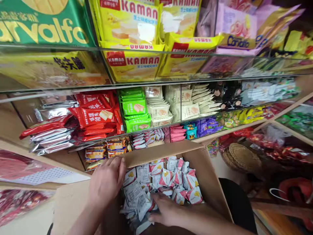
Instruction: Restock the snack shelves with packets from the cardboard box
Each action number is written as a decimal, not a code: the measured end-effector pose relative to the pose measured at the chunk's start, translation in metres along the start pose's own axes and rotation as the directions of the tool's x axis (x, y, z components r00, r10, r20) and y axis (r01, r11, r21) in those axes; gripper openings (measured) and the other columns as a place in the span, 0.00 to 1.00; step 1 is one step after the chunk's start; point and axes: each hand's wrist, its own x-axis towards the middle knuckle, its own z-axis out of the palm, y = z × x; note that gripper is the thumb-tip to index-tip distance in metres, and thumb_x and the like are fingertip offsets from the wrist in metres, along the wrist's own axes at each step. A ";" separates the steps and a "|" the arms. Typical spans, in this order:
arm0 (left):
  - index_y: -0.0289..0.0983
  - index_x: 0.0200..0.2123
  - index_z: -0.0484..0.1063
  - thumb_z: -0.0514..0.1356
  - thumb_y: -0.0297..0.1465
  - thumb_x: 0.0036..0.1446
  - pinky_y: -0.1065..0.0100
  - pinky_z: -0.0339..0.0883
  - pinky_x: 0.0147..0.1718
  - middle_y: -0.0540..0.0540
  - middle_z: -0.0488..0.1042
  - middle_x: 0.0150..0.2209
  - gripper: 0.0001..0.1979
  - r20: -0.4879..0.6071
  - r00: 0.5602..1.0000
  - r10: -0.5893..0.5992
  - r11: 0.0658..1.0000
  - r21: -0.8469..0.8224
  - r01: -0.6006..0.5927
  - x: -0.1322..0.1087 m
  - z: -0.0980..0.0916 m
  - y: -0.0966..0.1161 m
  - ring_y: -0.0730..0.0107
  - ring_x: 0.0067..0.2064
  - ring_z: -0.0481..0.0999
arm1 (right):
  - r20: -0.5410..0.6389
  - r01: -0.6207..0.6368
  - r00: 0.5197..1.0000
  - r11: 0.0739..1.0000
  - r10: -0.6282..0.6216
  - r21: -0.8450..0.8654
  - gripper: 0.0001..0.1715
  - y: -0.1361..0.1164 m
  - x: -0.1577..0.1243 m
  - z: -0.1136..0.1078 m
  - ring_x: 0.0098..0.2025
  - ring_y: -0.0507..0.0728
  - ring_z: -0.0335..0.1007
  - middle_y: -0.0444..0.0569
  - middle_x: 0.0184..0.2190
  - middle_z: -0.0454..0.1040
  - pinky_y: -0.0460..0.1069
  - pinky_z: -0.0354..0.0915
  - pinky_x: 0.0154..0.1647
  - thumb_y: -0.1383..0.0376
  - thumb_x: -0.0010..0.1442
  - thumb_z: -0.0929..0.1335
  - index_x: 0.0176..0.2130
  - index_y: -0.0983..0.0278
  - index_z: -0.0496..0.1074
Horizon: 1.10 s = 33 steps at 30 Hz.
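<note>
Glass-fronted shelves [73, 89] up top. Left hand [107, 178] grips brown cardboard box [166, 152], likely bracing; right hand [168, 209], fingers spread, amid pink-white sachets [166, 178].

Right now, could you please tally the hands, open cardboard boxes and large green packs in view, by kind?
Hands: 2 (left hand, right hand)
Open cardboard box: 1
Large green pack: 1
Total: 4
Small packets in the box are too heaped to count.

"KAMAN" on yellow packs [132, 29]; "…arvalfo" on green pack [46, 21]; "Corval…" on lilac pack [236, 26].
</note>
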 end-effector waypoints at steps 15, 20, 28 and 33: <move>0.38 0.39 0.67 0.52 0.29 0.56 0.63 0.64 0.44 0.44 0.73 0.38 0.08 -0.378 0.920 0.102 0.899 -0.362 -0.248 -0.022 -0.004 0.006 0.65 0.43 0.72 | -0.289 -0.082 0.936 0.924 0.199 0.373 0.03 0.022 0.029 0.024 0.27 0.50 0.60 0.42 0.23 0.65 0.44 0.52 0.28 0.69 0.51 0.65 0.26 0.64 0.65; 0.41 0.52 0.59 0.51 0.29 0.56 0.63 0.67 0.43 0.42 0.69 0.46 0.19 -0.101 0.993 -0.065 0.650 -0.759 -0.035 -0.081 0.016 0.048 0.66 0.45 0.70 | -0.430 0.174 0.891 0.764 0.147 0.621 0.12 0.014 -0.008 -0.011 0.23 0.48 0.50 0.38 0.20 0.54 0.43 0.50 0.26 0.60 0.54 0.63 0.24 0.63 0.57; 0.36 0.26 0.68 0.55 0.48 0.49 0.74 0.61 0.23 0.52 0.65 0.22 0.19 0.412 0.832 -0.371 0.018 -0.893 0.450 -0.081 0.035 0.100 0.75 0.24 0.64 | -0.494 0.331 0.839 0.507 0.228 0.796 0.20 -0.021 -0.029 -0.018 0.23 0.48 0.47 0.38 0.20 0.51 0.44 0.49 0.24 0.51 0.56 0.62 0.25 0.62 0.55; 0.37 0.29 0.69 0.54 0.48 0.50 0.74 0.62 0.24 0.52 0.68 0.23 0.19 0.482 0.796 -0.366 -0.147 -0.875 0.462 -0.077 0.032 0.107 0.74 0.25 0.66 | -0.661 0.314 0.708 0.728 0.247 0.609 0.20 -0.028 -0.027 -0.015 0.24 0.49 0.50 0.39 0.20 0.53 0.45 0.50 0.26 0.52 0.61 0.56 0.24 0.62 0.54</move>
